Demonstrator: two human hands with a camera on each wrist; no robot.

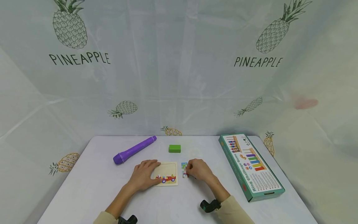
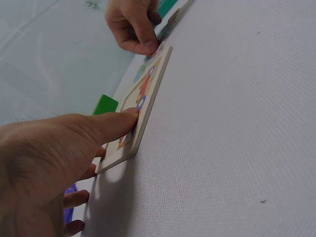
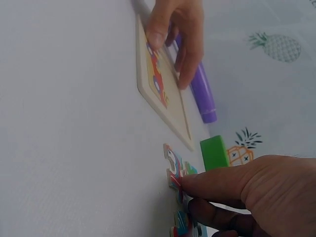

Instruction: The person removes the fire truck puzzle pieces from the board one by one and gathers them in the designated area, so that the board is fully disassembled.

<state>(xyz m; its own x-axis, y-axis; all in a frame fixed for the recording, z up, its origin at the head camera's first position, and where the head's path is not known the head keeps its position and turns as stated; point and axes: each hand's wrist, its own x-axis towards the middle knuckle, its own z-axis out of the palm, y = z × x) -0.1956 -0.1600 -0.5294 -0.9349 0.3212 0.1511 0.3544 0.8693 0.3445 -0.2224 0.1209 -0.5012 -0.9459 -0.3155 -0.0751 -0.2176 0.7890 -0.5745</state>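
Note:
A shallow wooden puzzle tray (image 1: 167, 168) lies flat on the table, with pieces along its near side forming part of a red vehicle (image 1: 169, 179). My left hand (image 1: 143, 175) spreads over the tray's left end. Its thumb (image 2: 116, 124) presses on the vehicle picture, and the other fingers reach toward the tray's far edge. Just right of the tray, my right hand (image 1: 199, 169) pinches a colourful jigsaw piece (image 3: 174, 165) between thumb and forefinger. More printed pieces (image 3: 182, 223) lie under and beside that hand, partly hidden by its fingers.
A green block (image 1: 174, 148) sits behind the tray. To the back left lies a purple toy microphone (image 1: 135, 150). A green and white game box (image 1: 251, 166) occupies the table's right side. Behind the table (image 1: 84, 193) hangs a pineapple-print curtain (image 1: 179, 77).

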